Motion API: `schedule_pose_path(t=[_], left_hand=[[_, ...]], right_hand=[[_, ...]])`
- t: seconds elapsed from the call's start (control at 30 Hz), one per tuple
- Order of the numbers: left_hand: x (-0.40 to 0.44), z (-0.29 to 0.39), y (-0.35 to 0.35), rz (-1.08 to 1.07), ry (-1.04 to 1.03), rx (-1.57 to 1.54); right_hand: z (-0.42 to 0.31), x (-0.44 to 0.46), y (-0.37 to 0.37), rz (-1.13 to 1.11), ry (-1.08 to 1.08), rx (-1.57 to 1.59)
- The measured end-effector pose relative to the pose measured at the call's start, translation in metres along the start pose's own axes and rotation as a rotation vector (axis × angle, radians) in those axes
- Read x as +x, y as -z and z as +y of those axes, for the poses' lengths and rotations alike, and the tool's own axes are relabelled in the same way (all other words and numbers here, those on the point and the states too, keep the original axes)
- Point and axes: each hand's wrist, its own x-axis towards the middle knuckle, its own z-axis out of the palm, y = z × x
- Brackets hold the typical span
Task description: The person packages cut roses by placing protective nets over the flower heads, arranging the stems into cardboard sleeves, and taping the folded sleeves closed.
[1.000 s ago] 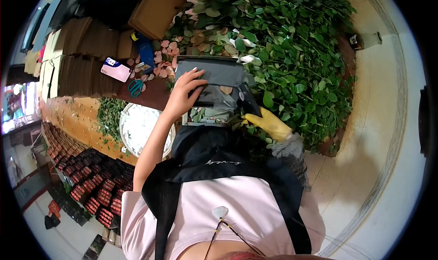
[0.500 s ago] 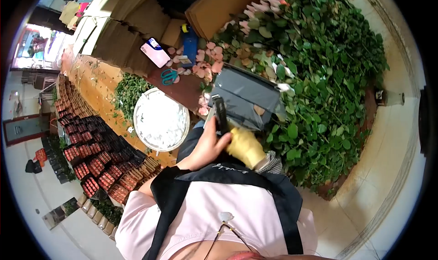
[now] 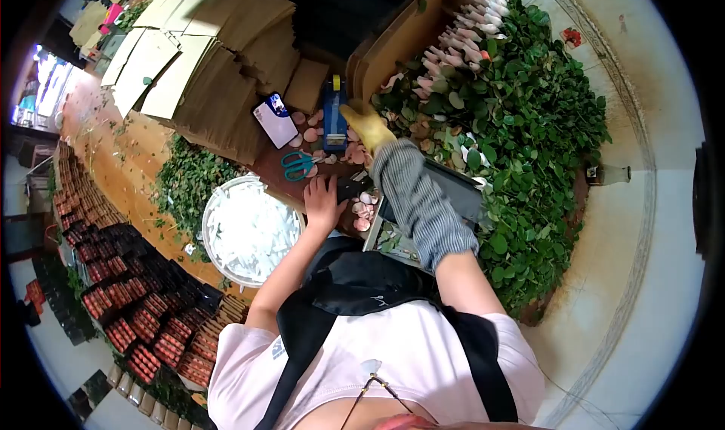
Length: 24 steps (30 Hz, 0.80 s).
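Observation:
My left hand (image 3: 322, 202), bare, is low over the brown tabletop. A black handheld tool with a metal end (image 3: 353, 186) lies between its thumb and forefinger; the other fingers are spread. Just beyond the fingers are teal-handled scissors (image 3: 297, 166). My right hand (image 3: 369, 129) wears a yellow glove, its thumb and fingers apart, right beside a blue tape dispenser (image 3: 335, 120); I cannot tell whether a fingertip touches it. A striped sleeve covers the right forearm. Below that forearm, a dark grey panel (image 3: 457, 192) is partly hidden.
A phone (image 3: 276, 124) and pink petals (image 3: 362, 217) lie on the table. Cardboard sheets (image 3: 215, 90) are stacked behind. A white tub (image 3: 253, 230) of small white pieces stands left. Leafy stems (image 3: 529, 181) with pale wrapped heads (image 3: 461, 41) fill the right. Many crates (image 3: 143, 264) cover the floor left.
My left hand has moved forward with the black tool, down beside the scissors. My gloved right hand has left the tool's side and reached out to the tape dispenser. The view has shifted.

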Motion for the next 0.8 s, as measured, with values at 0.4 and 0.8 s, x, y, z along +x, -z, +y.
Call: schedule_pose_path(t=[0.4,0.8], left_hand=[[-0.019,-0.038,0.034,0.080,0.078,-0.238],[-0.003,-0.038,0.044,0.020,-0.041,-0.312]], right_hand=[[0.094,-0.032,-0.032,0.050,-0.166,-0.751],[-0.074,-0.181,0.137,0.042,-0.401,-0.129]])
